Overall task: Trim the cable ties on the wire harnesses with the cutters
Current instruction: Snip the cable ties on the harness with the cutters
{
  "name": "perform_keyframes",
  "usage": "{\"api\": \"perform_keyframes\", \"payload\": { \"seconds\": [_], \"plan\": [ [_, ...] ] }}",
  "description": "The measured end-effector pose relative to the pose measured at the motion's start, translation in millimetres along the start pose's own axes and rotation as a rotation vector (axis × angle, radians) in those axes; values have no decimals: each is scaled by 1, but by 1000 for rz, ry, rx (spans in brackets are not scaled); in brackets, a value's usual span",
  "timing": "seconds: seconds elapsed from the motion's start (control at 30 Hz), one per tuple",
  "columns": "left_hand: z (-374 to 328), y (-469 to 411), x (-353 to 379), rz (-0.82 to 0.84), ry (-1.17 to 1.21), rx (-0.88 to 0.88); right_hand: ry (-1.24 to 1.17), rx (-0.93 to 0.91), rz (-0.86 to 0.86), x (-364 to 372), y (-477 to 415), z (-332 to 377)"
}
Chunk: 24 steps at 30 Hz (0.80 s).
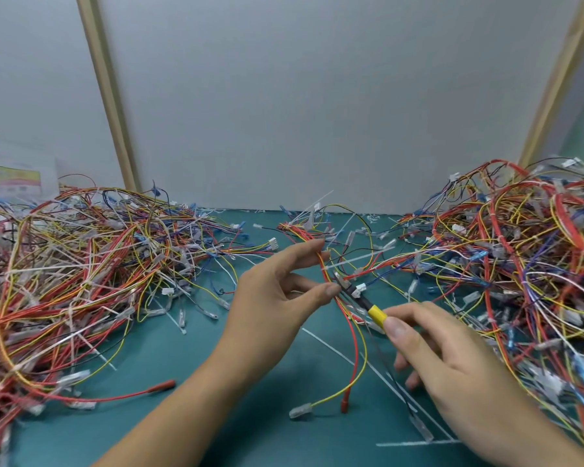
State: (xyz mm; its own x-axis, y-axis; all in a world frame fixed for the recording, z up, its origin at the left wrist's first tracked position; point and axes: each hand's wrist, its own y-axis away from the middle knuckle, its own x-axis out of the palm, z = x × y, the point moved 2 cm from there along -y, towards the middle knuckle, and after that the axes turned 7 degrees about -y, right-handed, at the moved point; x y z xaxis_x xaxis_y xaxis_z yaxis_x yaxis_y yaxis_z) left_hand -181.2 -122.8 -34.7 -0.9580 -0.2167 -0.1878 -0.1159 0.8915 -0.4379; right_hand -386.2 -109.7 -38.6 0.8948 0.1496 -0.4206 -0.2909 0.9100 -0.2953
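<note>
While one wire harness [304,234] is lifted over the middle of the green mat [216,416], it is pinched between the thumb and fingers of the left hand [277,291], with its red and yellow leads left to hang down to the mat. The yellow-handled cutters [368,306] are gripped in the right hand [452,352], thumb laid along the handle, and the metal nose is brought up just beside the left thumb. A white cable tie [354,261] is wrapped round the bundle close above that nose, and its long tail is seen projecting to the right. Whether the blades are parted or closed cannot be told.

The step in hand is judged to be the lining-up of a cut on this tie. For the next move, the blades would need to be set flush against the tie's head, kept off the wires and the left thumb, and then squeezed.

Untrimmed tails are seen in the left pile [81,264]; the right pile [520,257] shows few. Cut-off strips [327,347] lie on the mat.
</note>
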Motion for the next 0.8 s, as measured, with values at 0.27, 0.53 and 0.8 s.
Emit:
{"api": "perform_keyframes", "payload": {
  "seconds": [0.27,0.53,0.8],
  "plan": [
    [-1,0,0,26,-4,-2,21,-2,-7,1,-1,-1],
    [0,2,2,39,-14,-11,43,-25,-18,2,-1,1],
    [0,1,4,29,15,-20,33,-17,-13,6,2,4]
  ]
}}
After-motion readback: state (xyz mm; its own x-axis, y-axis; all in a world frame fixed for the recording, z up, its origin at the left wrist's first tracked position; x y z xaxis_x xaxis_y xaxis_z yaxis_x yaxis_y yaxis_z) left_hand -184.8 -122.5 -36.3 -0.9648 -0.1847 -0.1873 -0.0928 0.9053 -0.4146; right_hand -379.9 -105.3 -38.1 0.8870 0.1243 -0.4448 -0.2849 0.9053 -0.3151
